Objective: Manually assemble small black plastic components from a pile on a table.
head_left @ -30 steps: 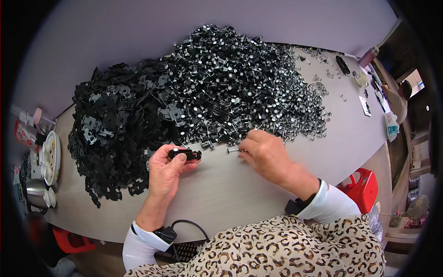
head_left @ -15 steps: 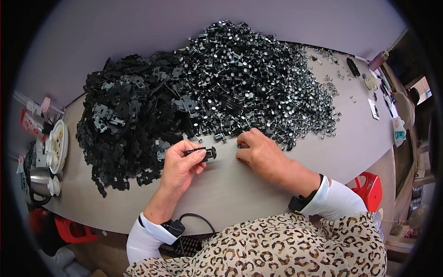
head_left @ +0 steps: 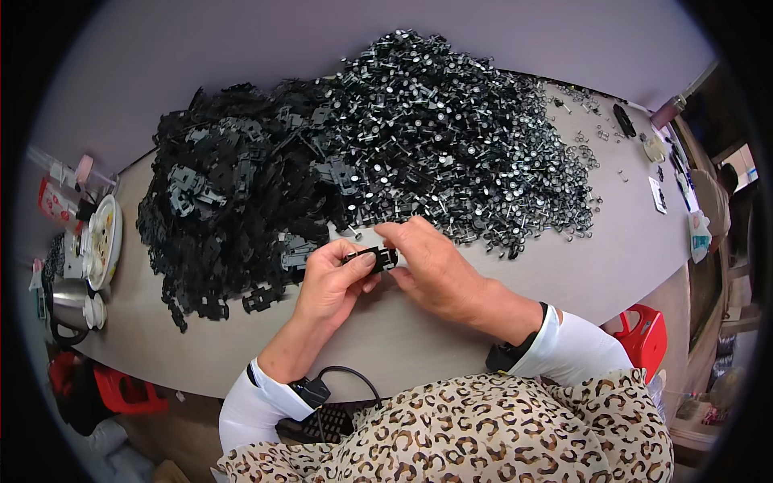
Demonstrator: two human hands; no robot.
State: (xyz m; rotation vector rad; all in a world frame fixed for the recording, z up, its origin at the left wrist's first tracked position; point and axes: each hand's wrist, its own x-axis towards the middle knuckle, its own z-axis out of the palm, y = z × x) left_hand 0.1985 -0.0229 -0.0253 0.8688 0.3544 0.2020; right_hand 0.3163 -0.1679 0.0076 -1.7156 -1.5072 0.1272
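Note:
My left hand [head_left: 332, 278] grips a small black plastic toy-car chassis [head_left: 383, 258] between thumb and fingers, its right end sticking out. My right hand [head_left: 439, 270] is curled at that free end, index finger above and thumb below. Whatever its fingertips hold is hidden. Behind my left hand lies a heap of similar black chassis [head_left: 233, 185], with a few grey-looking ones on top. A big mound of small wheels on metal axles [head_left: 451, 137] rises beyond my right hand. One loose wheel axle [head_left: 355, 232] lies just above my left fingers.
The pale table [head_left: 564, 274] curves around me against a grey wall. At the left edge stand a white tray [head_left: 103, 241] and a metal kettle [head_left: 71, 304]. Several small items, among them a jar [head_left: 653, 148], lie at the right. Red stools [head_left: 644, 340] stand below the table.
My right hand has moved left from the edge of the wheel mound to the chassis. My left hand has shifted slightly right, still holding the chassis.

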